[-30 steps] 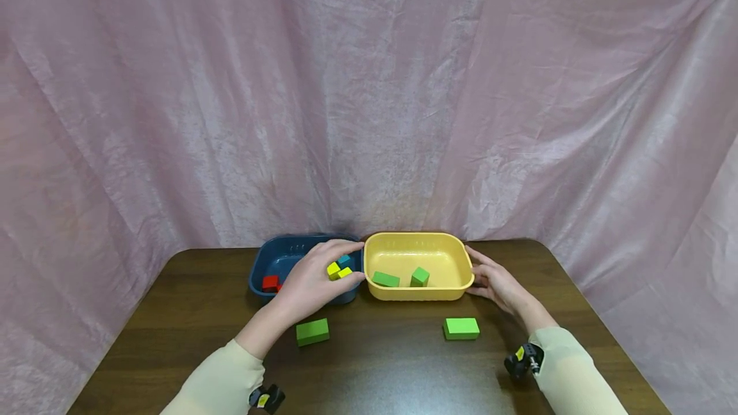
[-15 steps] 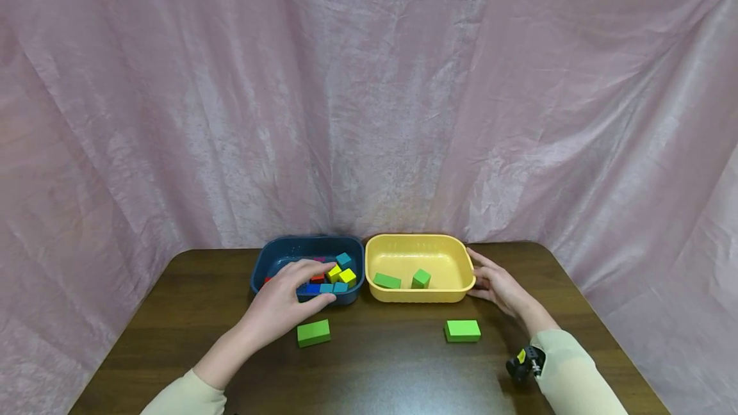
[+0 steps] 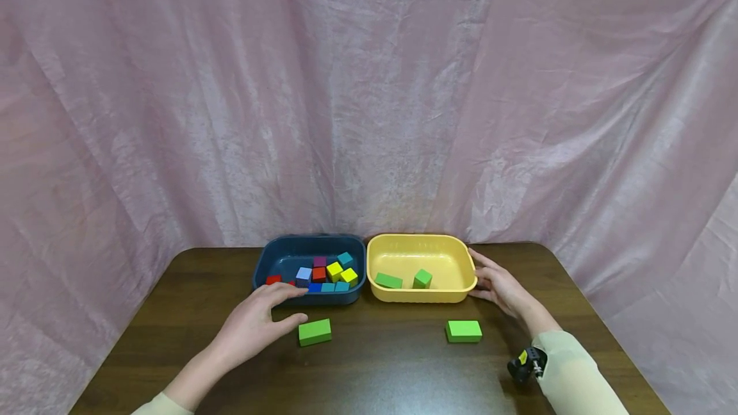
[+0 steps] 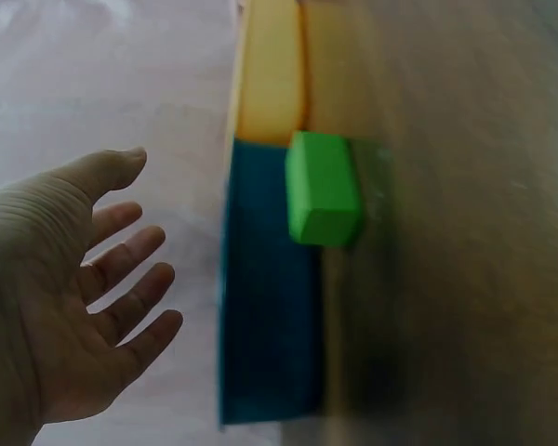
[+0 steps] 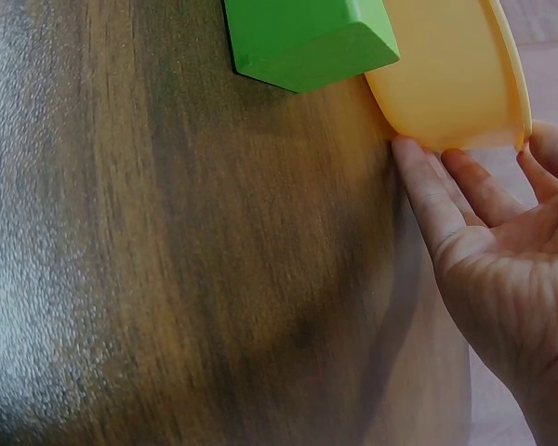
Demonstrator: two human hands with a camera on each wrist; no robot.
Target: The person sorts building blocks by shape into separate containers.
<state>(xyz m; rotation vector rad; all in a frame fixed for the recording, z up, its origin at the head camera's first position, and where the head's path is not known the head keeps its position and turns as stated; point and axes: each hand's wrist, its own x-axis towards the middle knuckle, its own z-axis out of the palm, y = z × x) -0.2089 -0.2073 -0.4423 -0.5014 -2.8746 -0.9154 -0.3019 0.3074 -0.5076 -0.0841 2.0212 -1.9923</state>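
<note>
My left hand (image 3: 254,325) hovers in front of the dark blue basket (image 3: 288,247), its fingers spread and nothing between them. Just right of its thumb lies a green block (image 3: 314,332) on the table. In the left wrist view that same hand (image 4: 84,288) shows apart from the basket. Against the right end of the yellow basket (image 3: 421,295), my right hand (image 3: 504,288) rests its fingertips; the right wrist view shows the fingers (image 5: 434,200) touching the basket's outer wall. Two green blocks lie inside the yellow basket, and another green block (image 3: 464,332) sits in front of it.
Several small cubes in red, yellow, blue and purple lie in the blue basket, such as a yellow cube (image 3: 348,276). The baskets stand side by side along the back of the wooden table (image 3: 380,370). A pink curtain (image 3: 369,95) hangs behind.
My left hand has left the yellow basket's left end and moved left and toward me, uncovering the cubes in the blue basket. The right hand stays at the yellow basket.
</note>
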